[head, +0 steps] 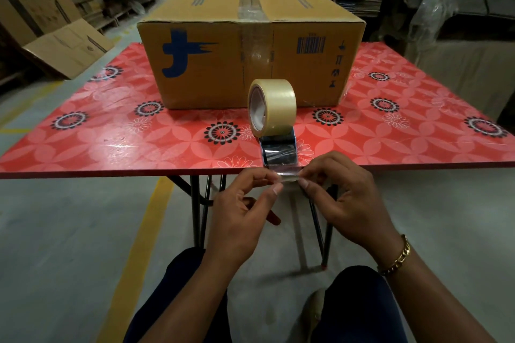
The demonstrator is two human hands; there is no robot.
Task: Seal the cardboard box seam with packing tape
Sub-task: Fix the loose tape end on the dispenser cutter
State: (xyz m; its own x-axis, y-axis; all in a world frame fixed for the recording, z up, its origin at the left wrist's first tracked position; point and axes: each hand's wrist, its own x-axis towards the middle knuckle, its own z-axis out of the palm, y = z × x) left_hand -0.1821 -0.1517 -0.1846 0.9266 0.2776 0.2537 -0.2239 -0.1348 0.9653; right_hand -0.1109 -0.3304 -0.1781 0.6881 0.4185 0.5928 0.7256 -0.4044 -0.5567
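So the brown cardboard box with the blue printed logo and barcode sits on the bench well beyond the hands, straight ahead of them. It's already got a strip of clear packing tape running along its top seam and down the near face.

Closer in, the yellowish roll of clear packing tape stands on edge between the box and the hands, just in front of the box's near face. A pulled-out length of tape runs from the bottom of the roll across the bench top and over the near edge, right to the fingers.

Both hands are just past the near edge of the bench, a bit below it. The left hand and right hand are each pinching the loose end of that tape between thumb and fingertips, nearly touching each other, left side and right side of the strip.

The bench itself is a red floral-patterned folding table top on dark metal legs. There's a gold chain bracelet on the right wrist. Flattened cardboard cartons lean in stacks off to the far left of the hands.
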